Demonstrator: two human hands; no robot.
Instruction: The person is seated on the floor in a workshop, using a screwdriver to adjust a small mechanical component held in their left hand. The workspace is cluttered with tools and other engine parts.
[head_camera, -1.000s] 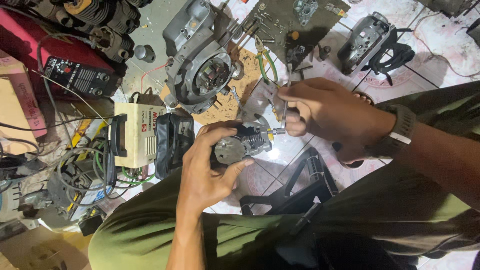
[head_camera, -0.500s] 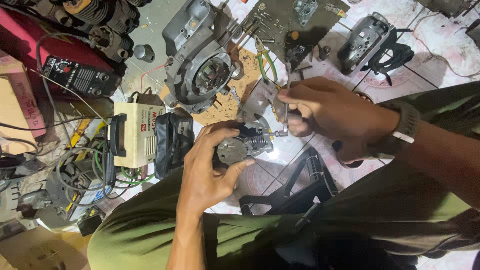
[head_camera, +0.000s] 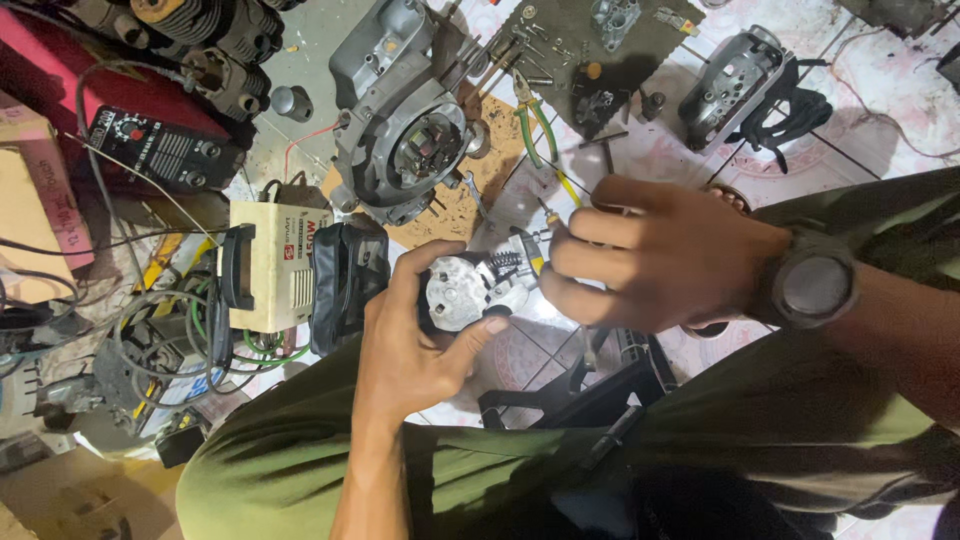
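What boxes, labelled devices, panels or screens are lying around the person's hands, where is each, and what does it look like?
Cream box-shaped machine: left of the left hand, black handle, small red label on top.
Black control unit: upper left, flat, with a dial and white markings.
Cardboard box: far left edge, tan with a pink side.
Wristwatch: on the right hand's wrist, dark round face, nothing readable.

Small-engine repair workshop: engine crankcase (head_camera: 400, 130), cylinders (head_camera: 215, 50), pliers (head_camera: 535, 125), loose bolts & a welding unit (head_camera: 270, 265) spread over tiled floor (head_camera: 880, 90).
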